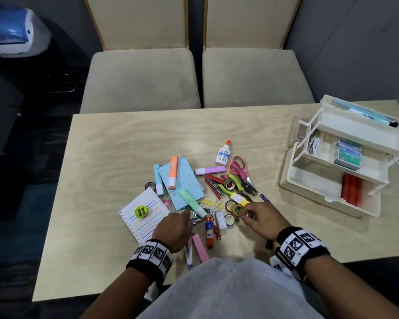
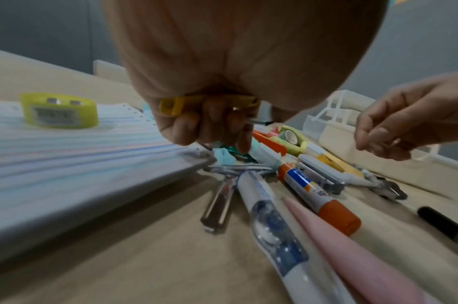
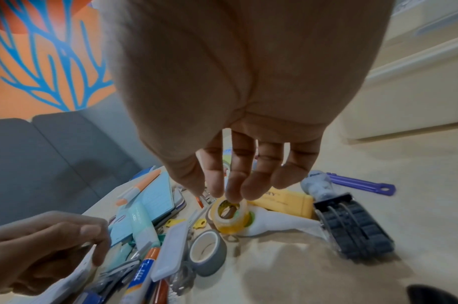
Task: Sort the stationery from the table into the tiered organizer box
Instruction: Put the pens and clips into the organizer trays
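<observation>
Bench (image 1: pixel 106 143): pale plywood top, two beige upholstered chairs (image 1: pixel 143 81) behind its far edge.

Tiered organizer box (image 1: pixel 309 180): white, fanned open at the bench's right end, well apart from the pile. Top tier holds pale blue pens; middle tier a small green-and-blue box; bottom tier red sticks at its right side.

Loose stationery, centre of the bench:
- Glue bottle (image 1: pixel 223 153), white with orange cap, at the far edge of the pile.
- Pink-handled scissors (image 1: pixel 238 167), just right of the glue bottle.
- Lilac highlighter (image 1: pixel 209 170); orange highlighter (image 1: pixel 173 172) lying on blue lined cards (image 1: pixel 184 180).
- Mint highlighter (image 1: pixel 192 202), crossing the near corner of the cards.
- Notepad (image 1: pixel 145 217) with coloured lines, carrying a lime pencil sharpener (image 1: pixel 141 212).
- Orange-capped glue stick (image 1: pixel 209 231) and pink eraser-like bar (image 1: pixel 199 247), nearest the person.
- Grey washi tape roll (image 3: pixel 208 252), flat on the bench beside a white case (image 3: pixel 170 248).
- Purple clip (image 3: pixel 362 183) and a black ribbed item (image 3: pixel 352 224), to the right of the pile.

Left hand (image 1: pixel 174 229): fingers curled around several small clips, one yellow clip (image 2: pixel 170 106) showing in the palm, fingertips down among binder clips at the notepad's corner.

Right hand (image 1: pixel 259 218): thumb and fingertips pinching the top of a yellow-tinted tape roll (image 3: pixel 230 216), which stands amid other tape rolls beside a yellow highlighter (image 1: pixel 240 199).
</observation>
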`<state>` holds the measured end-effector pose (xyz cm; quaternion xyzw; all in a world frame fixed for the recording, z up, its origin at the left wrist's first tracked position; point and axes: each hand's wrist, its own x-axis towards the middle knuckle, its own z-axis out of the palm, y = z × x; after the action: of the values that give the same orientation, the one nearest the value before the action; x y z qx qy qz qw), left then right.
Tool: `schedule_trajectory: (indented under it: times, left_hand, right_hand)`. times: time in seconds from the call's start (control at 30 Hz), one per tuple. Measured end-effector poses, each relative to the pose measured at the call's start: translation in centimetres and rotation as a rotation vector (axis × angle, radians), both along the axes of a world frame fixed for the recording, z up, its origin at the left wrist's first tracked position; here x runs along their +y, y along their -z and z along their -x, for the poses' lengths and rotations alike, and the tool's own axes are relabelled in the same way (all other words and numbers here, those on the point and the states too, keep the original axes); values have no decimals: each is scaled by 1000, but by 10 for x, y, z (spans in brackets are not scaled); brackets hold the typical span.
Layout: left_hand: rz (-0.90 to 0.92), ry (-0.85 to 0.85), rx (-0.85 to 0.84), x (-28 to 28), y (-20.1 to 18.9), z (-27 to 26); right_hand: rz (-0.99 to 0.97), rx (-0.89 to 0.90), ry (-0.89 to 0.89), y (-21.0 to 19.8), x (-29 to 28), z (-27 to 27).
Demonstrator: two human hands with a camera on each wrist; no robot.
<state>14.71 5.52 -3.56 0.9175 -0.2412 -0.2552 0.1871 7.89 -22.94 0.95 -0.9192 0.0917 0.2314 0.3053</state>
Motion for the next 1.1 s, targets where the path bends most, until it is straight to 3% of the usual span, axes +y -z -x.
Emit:
schedule_trajectory:
  times: [0.07,0.23,0.43,0.77,0.9,1.0,1.1]
  left_hand:
    - [24,-67,9,-9,2,1]
    - [-134,-37,-16,-19,6,1]
    - [-204,-48,-37,-30,3,-1]
    - [143,-223,-89,-15,-16,-6]
    - [364,-451,99,-25,-42,-1]
    - [574,-528,313,-53,-69,9]
    - [665,-597,496,-92,-84,15]
  right_hand:
    - [-10,6,18,0,-4,3]
    - [-20,21,85,-1,-16,9]
    - [-44,23,89,1,-26,12]
    - [-149,-54,110,-15,-50,5]
    - [-315,-125,149,-28,-43,-6]
    - [-489,-119,139,-43,-33,-15]
    - [-542,-136,70,-54,-24,-21]
